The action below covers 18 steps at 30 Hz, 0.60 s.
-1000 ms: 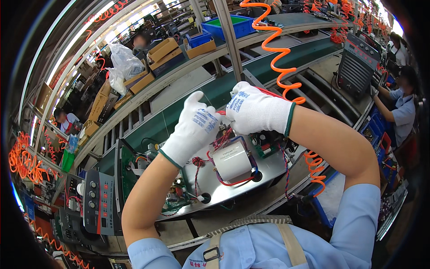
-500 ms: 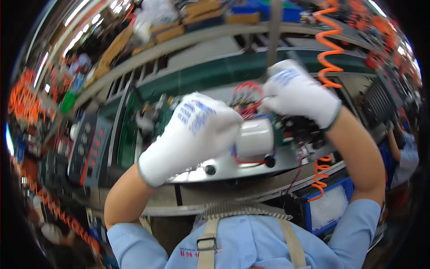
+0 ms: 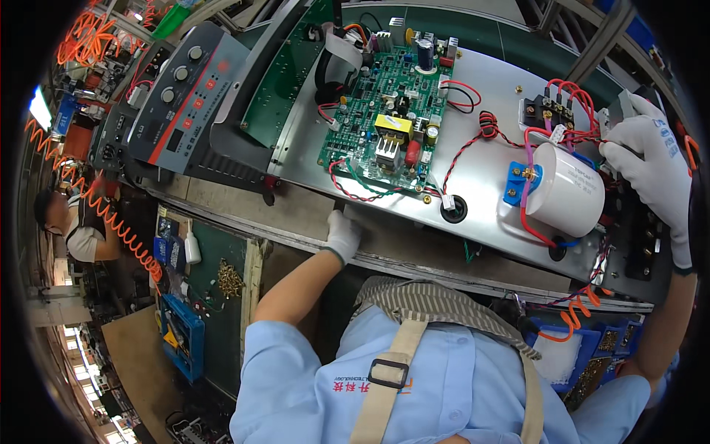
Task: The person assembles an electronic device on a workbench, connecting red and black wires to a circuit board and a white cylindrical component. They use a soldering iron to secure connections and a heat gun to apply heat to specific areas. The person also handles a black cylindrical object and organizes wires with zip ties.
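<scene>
Both my hands wear white gloves. My right hand (image 3: 651, 159) is at the far right end of a metal chassis plate (image 3: 288, 152), its fingers closed where several red wires (image 3: 584, 111) meet the glove. Just left of it lies a large white cylindrical capacitor (image 3: 569, 189) in a blue bracket. My left hand (image 3: 342, 235) is low at the plate's near edge, over the bench rail; its fingertips are hidden, so I cannot tell what they touch. A green circuit board (image 3: 362, 126) with many components is mounted left of the middle of the plate.
A grey control panel (image 3: 194, 89) with knobs stands left of the plate. Lower left are a blue tray (image 3: 181, 337), a white bottle (image 3: 192, 244) and a heap of brass screws (image 3: 230, 278). Blue parts bins (image 3: 566, 348) sit at lower right. An orange coiled hose (image 3: 96, 203) hangs left.
My view has swung, bringing the board and panel into fuller sight. My left hand has left the capacitor for the plate's near edge. The right hand stays by the red wires.
</scene>
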Each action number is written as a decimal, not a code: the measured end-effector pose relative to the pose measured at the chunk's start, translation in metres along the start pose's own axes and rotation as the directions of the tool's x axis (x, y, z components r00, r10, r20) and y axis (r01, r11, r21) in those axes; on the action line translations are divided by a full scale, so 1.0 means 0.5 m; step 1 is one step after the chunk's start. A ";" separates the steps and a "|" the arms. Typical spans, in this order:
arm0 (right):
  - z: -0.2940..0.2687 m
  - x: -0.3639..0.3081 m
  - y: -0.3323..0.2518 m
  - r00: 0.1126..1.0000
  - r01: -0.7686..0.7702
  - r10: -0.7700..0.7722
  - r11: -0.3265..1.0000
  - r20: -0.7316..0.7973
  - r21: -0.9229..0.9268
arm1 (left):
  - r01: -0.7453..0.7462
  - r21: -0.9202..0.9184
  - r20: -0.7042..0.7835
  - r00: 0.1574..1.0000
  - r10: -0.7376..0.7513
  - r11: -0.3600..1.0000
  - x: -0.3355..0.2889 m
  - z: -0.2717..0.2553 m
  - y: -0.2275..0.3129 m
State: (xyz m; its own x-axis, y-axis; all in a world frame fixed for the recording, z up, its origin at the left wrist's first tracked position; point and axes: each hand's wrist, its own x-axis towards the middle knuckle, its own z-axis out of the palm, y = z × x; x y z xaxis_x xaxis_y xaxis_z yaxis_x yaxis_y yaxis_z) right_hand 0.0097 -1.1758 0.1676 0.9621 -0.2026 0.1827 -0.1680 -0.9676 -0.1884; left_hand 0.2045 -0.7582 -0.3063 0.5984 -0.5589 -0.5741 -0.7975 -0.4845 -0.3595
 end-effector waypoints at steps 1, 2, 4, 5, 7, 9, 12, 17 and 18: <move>0.007 0.000 0.003 1.000 -0.019 0.019 0.999 0.002 0.031 | 0.090 -0.032 0.016 0.996 -0.089 0.995 0.012 -0.005 0.028; 0.005 0.003 0.006 0.997 -0.048 0.047 0.999 0.058 0.014 | 0.181 -0.062 0.029 0.983 -0.180 0.982 0.020 -0.014 0.054; -0.011 0.008 0.028 0.966 -0.134 0.146 0.989 0.212 -0.070 | 0.528 -0.161 0.146 0.848 -0.509 0.834 -0.022 -0.140 0.078; -0.012 0.008 0.032 0.963 -0.126 0.141 0.989 0.230 -0.079 | 0.465 -0.149 0.190 0.879 -0.437 0.873 -0.001 -0.105 0.072; -0.004 0.006 0.038 0.979 -0.076 0.083 0.996 0.189 -0.044 | 0.432 -0.101 0.234 0.886 -0.401 0.896 -0.018 -0.071 0.070; -0.007 0.019 0.015 0.985 -0.037 0.031 0.999 0.171 0.028 | 0.229 -0.003 0.294 0.931 -0.218 0.973 -0.061 -0.057 0.048; -0.059 0.042 -0.027 0.943 0.001 -0.025 0.997 0.331 0.071 | -0.103 0.029 0.253 0.963 0.093 0.994 -0.177 -0.168 -0.038; -0.040 0.020 0.005 0.967 -0.002 -0.016 0.997 0.254 0.073 | 0.031 -0.417 -0.133 0.986 -0.095 0.908 -0.270 -0.086 -0.100; 0.005 0.036 0.009 0.980 0.058 -0.072 0.995 0.183 0.079 | 0.067 -0.492 -0.132 0.980 -0.150 0.868 -0.306 -0.073 -0.097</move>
State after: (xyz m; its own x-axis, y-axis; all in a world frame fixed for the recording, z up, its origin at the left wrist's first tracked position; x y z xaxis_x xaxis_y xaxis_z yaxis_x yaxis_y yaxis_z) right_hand 0.0267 -1.1837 0.1677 0.9947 -0.1018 0.0157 -0.0946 -0.9629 -0.2529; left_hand 0.1545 -0.6738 -0.1739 0.7162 -0.5636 -0.4117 -0.6142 -0.7891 0.0117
